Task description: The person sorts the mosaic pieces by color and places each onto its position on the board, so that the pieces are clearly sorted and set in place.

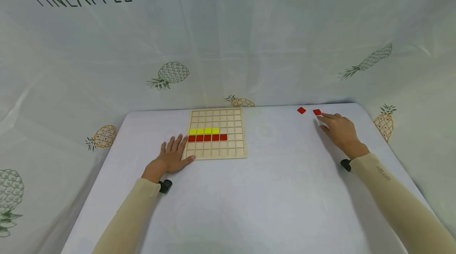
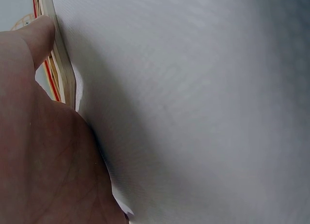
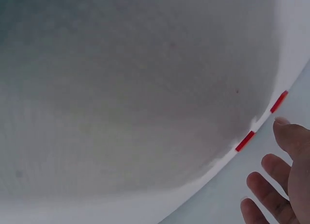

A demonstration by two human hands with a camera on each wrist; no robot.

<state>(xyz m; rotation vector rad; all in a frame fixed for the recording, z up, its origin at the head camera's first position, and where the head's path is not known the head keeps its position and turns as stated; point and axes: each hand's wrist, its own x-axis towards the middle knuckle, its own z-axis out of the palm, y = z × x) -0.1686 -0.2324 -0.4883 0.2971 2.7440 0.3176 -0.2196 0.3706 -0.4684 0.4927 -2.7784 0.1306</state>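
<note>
A pale wooden grid board [image 1: 235, 153] lies at the table's far side, left of the middle. It carries a row of yellow square tiles [image 1: 208, 130] and, just below that, a longer row of red square tiles [image 1: 208, 138]. My left hand [image 1: 171, 160] rests at the board's left edge, fingers spread, thumb on its lower left corner. At the far right, my right hand [image 1: 340, 130] reaches toward a loose red tile [image 1: 317, 112], fingertips right beside it; whether they touch it I cannot tell. Its fingers look relaxed and apart in the right wrist view.
A second loose red tile [image 1: 301, 110] lies turned like a diamond near the far table edge, left of the right hand. The white table [image 1: 249, 206] meets a pineapple-printed curtain [image 1: 221, 40] at the back and sides.
</note>
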